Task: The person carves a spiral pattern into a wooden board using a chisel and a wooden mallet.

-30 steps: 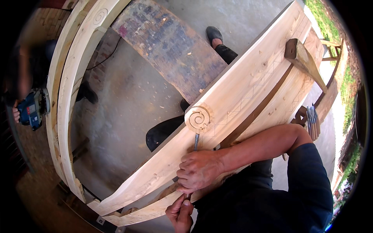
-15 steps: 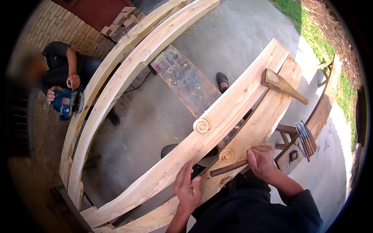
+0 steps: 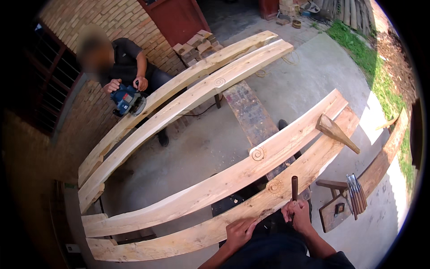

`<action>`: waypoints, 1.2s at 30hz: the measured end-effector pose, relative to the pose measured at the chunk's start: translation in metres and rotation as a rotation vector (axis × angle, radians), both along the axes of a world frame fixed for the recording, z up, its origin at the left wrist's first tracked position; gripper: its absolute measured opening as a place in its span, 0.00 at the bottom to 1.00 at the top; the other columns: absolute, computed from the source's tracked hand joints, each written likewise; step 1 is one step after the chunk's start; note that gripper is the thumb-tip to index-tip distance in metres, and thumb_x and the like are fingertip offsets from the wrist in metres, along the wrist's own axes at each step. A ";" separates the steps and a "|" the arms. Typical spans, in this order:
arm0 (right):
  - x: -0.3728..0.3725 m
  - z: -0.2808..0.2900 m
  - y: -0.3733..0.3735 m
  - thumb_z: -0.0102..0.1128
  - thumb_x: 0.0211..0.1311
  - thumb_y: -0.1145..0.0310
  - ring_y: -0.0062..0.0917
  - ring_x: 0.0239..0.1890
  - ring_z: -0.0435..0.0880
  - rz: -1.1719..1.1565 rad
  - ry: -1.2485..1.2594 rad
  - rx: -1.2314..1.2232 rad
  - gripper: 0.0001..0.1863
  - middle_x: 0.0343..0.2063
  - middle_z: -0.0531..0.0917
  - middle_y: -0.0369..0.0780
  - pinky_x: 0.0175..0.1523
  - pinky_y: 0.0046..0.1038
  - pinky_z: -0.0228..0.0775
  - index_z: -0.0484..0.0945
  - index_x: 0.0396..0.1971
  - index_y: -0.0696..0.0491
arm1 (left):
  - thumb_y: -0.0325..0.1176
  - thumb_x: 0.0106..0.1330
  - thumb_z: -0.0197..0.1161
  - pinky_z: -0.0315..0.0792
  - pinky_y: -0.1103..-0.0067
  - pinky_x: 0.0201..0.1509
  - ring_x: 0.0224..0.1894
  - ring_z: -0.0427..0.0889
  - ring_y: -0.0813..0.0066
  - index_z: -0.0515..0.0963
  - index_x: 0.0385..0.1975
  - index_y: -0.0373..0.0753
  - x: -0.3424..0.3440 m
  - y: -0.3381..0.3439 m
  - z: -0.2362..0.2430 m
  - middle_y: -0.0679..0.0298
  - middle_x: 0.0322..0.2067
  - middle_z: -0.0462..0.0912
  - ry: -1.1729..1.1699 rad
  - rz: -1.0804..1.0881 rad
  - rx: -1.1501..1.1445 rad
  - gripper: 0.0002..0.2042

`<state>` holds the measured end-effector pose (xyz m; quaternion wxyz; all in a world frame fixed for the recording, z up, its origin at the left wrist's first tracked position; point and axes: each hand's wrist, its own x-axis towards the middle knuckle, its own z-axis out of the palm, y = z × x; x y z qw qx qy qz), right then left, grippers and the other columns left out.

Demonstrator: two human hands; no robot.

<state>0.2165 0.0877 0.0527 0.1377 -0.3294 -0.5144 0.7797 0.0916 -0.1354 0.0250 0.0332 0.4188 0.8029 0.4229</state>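
My right hand (image 3: 298, 213) is closed round a wood-handled tool (image 3: 294, 188), held upright beside the near curved beam (image 3: 197, 235), close to its carved spiral (image 3: 274, 185). My left hand (image 3: 239, 231) grips that beam's lower edge with bent fingers. A second pale beam (image 3: 210, 193) lies just beyond, bearing another spiral (image 3: 257, 154). A wooden mallet (image 3: 336, 132) rests across both beams toward their right end. Several chisels (image 3: 356, 197) lie bundled on a low bench (image 3: 380, 166) at my right, beside a small dark square object (image 3: 339, 208).
A co-worker (image 3: 127, 60) at the upper left holds a blue router (image 3: 127, 101) on two further curved beams (image 3: 233, 71). A stained plank (image 3: 244, 107) runs between the beam pairs, with a cable (image 3: 197, 114) nearby. Behind are bricks (image 3: 197, 45), a red door (image 3: 172, 18) and grass (image 3: 358, 58).
My view has widened toward the co-worker. The tool in my right hand has swung from lying crosswise to upright. My left hand now grips the near beam's edge, where its fingers were apart.
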 end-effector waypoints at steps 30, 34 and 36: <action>-0.049 0.006 -0.042 0.68 0.73 0.62 0.12 0.16 0.75 0.450 -0.236 0.340 0.21 0.14 0.80 0.32 0.23 0.19 0.65 0.83 0.18 0.56 | 0.52 0.82 0.56 0.77 0.71 0.65 0.55 0.85 0.66 0.83 0.60 0.31 0.075 -0.205 -0.143 0.55 0.53 0.89 -1.142 0.631 -0.286 0.27; -0.053 -0.002 -0.044 0.68 0.73 0.62 0.11 0.16 0.75 0.451 -0.201 0.348 0.20 0.15 0.81 0.31 0.23 0.19 0.65 0.84 0.20 0.56 | 0.53 0.82 0.56 0.76 0.70 0.65 0.56 0.85 0.64 0.83 0.60 0.31 0.079 -0.218 -0.162 0.54 0.54 0.89 -1.185 0.635 -0.229 0.28; -0.052 -0.002 -0.043 0.68 0.73 0.62 0.11 0.16 0.75 0.441 -0.215 0.312 0.20 0.15 0.81 0.31 0.24 0.19 0.66 0.84 0.20 0.56 | 0.53 0.82 0.56 0.76 0.70 0.66 0.57 0.84 0.64 0.82 0.61 0.30 0.074 -0.210 -0.155 0.53 0.56 0.88 -1.192 0.632 -0.263 0.28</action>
